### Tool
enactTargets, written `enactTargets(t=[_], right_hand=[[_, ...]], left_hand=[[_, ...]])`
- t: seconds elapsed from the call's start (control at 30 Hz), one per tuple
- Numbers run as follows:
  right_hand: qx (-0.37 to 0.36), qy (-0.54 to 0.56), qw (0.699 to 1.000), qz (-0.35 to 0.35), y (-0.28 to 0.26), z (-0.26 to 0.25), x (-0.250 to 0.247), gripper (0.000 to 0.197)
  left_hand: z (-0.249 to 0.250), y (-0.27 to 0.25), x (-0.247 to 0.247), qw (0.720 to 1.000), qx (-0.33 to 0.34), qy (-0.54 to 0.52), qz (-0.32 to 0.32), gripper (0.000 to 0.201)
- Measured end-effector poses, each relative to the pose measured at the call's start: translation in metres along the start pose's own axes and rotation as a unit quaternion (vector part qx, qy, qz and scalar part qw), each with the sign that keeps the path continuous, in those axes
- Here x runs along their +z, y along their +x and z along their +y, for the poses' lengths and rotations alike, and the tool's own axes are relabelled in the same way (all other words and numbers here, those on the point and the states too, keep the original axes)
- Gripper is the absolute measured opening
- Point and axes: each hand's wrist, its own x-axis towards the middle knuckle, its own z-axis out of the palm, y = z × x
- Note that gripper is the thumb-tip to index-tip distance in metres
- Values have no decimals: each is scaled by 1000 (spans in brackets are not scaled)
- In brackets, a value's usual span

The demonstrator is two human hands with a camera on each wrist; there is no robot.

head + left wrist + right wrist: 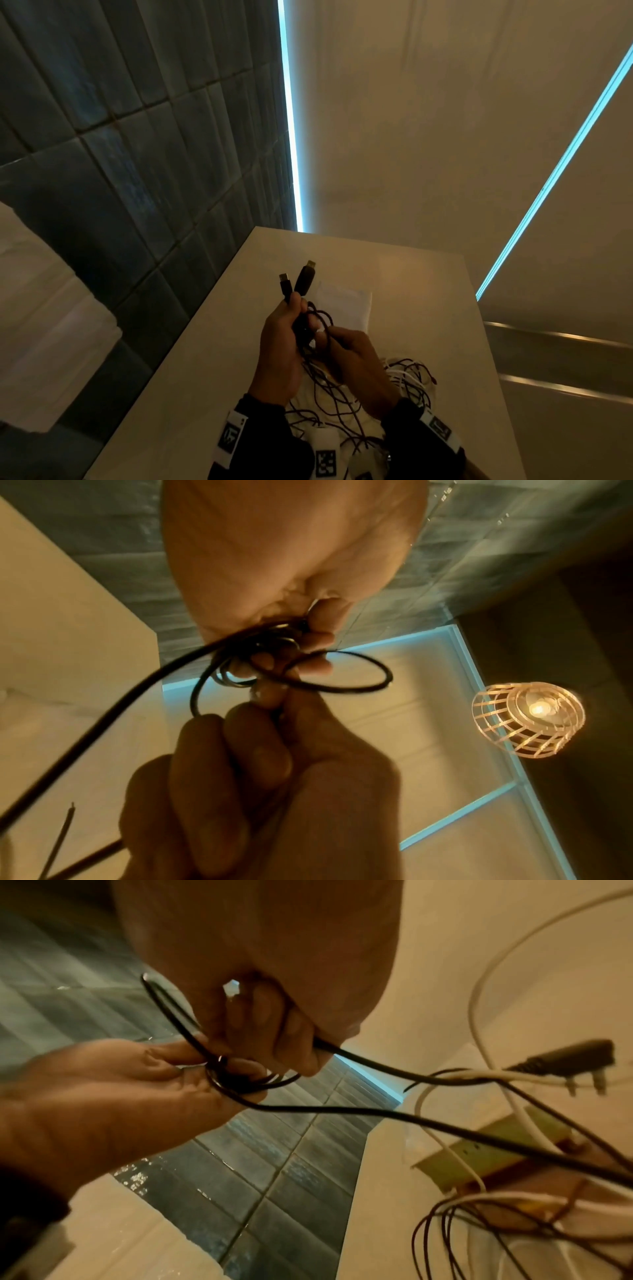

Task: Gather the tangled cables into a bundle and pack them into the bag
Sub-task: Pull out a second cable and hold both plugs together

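Observation:
In the head view my left hand (294,318) is raised over the white table (212,359) and grips loops of a black cable (320,317). Two of its connectors (304,278) stick up above the fist. Close to its right, my right hand (334,337) pinches a strand of the same black cable (359,1064). Below both hands a tangle of black and white cables (411,380) lies on the table. A pale flat bag (346,303) lies just beyond the hands. In the left wrist view my left fingers (318,639) curl round the coiled loops (274,647).
A dark tiled wall (120,154) runs along the table's left side. In the right wrist view a black two-pin plug (568,1061) and white cables (479,993) hang to the right. A lit cage lamp (527,721) hangs overhead. Bare table surface (428,291) lies right of the bag.

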Motion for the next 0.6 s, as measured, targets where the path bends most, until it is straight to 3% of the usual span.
enactTargets(t=[0.2, 0.6], right_hand=[[69, 135, 988, -36, -3, 18, -5, 34], [-13, -47, 999, 0, -11, 73, -24, 39]], left_hand=[[-3, 4, -4, 997, -18, -59, -43, 30], [5, 14, -17, 981, -35, -184, -57, 35]])
